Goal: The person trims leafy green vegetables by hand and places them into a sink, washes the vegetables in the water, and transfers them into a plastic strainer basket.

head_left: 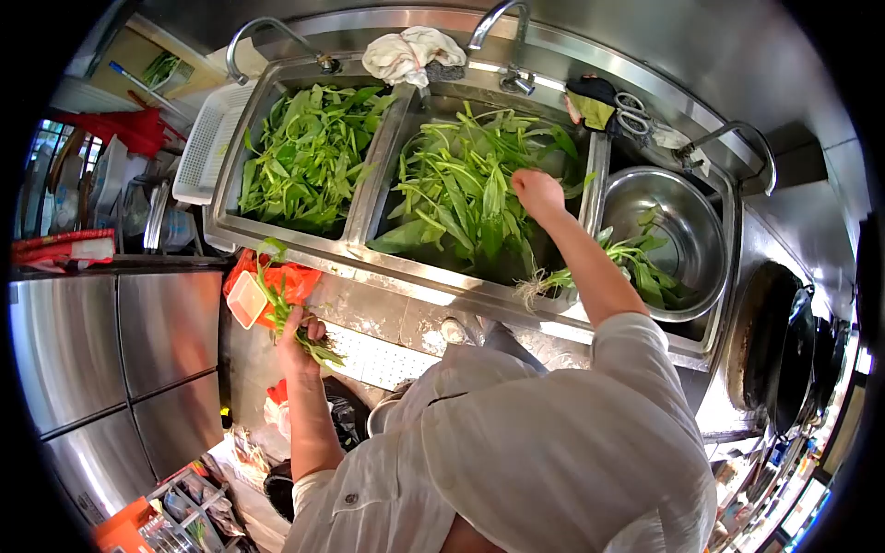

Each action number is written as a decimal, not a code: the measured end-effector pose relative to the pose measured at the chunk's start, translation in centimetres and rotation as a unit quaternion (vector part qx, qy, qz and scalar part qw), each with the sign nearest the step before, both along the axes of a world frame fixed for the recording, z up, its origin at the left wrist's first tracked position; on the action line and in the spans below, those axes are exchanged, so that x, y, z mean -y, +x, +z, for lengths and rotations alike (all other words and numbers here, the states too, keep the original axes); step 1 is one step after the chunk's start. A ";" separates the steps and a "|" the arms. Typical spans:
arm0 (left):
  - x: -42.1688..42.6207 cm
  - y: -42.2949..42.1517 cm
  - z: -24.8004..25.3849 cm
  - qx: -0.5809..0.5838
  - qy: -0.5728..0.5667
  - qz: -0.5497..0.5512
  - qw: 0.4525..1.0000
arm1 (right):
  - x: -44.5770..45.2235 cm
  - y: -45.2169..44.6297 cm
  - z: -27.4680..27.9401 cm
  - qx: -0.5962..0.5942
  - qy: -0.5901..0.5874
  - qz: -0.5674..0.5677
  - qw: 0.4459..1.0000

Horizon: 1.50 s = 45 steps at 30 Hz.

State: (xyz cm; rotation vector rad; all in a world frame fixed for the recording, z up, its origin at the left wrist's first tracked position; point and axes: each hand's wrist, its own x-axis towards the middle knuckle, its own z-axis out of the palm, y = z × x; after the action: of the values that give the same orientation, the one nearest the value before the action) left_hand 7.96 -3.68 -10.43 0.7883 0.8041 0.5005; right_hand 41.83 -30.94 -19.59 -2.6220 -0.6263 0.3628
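Observation:
My left hand (300, 339) is low, in front of the sink's left side. Its fingers are wrapped round a small bunch of long-stemmed leafy greens (277, 300), leaves up and stem ends down. Over the middle basin, my right hand (537, 192) has its fingers curled at the edge of a heap of leafy greens (461, 189); it seems to grip some stems, though the fingertips are hidden. More leafy greens (313, 157) fill the left basin. Rooted greens (636, 263) lie partly in a steel bowl (682, 203) at the right, with pale roots (535, 290) over the divider.
Three faucets, one a curved faucet (502, 28), rise behind the basins. A white cloth (415, 55) and scissors (631, 112) lie on the back ledge. A white plastic basket (210, 143) stands left. Below are an orange-red bag (295, 281) and a small plastic tub (247, 300).

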 end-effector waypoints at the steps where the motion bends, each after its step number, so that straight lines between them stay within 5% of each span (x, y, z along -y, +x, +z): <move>1: 0.2 -0.1 0.0 0.000 0.001 0.007 1.000 | -1.4 0.6 -0.7 0.011 -0.025 0.012 1.000; 7: 0.8 -2.4 -0.5 -0.020 -0.023 0.038 0.999 | -5.4 1.7 -5.3 0.035 -0.132 0.051 0.989; 11: 1.0 -5.2 -1.8 -0.038 -0.038 0.074 0.996 | -4.7 3.0 -7.3 0.039 -0.072 0.138 0.987; 17: 1.5 -6.1 -3.4 -0.032 -0.062 0.088 0.994 | -3.3 4.0 -3.6 -0.144 0.152 -0.032 0.977; 27: 2.3 -1.3 -2.8 -0.058 -0.060 0.027 0.996 | -4.7 4.8 3.5 -0.008 0.362 -0.116 0.925; 29: 2.6 -0.6 -2.7 -0.074 -0.055 0.031 0.995 | -5.3 5.5 2.7 0.033 0.321 -0.081 0.943; 31: 2.9 -0.1 -2.8 -0.081 -0.054 0.026 0.995 | -6.2 6.4 0.2 0.015 0.053 -0.027 0.998; 37: 3.3 -0.3 -3.2 -0.074 -0.045 0.033 0.996 | -7.0 6.6 -6.1 0.037 -0.167 0.014 0.985; 39: 3.6 -0.4 -2.9 -0.105 -0.058 0.061 0.991 | -5.8 7.3 -4.1 -0.052 0.067 0.028 0.996; 41: 3.7 -0.5 -3.0 -0.101 -0.060 0.066 0.991 | -5.4 7.3 -1.2 -0.100 0.118 0.004 0.988; 43: 3.8 -0.5 -3.0 -0.093 -0.053 0.064 0.992 | -5.2 6.9 2.6 -0.219 0.292 -0.053 0.929; 45: 3.9 -0.5 -3.5 -0.078 -0.055 0.065 0.993 | -5.4 6.8 4.7 -0.195 0.298 -0.030 0.934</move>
State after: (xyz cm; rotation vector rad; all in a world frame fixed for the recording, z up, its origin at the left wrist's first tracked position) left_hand 7.42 -7.58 -13.97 0.6821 1.0240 0.5109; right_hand 48.65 -25.58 -14.85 -1.9120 -0.4315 0.5569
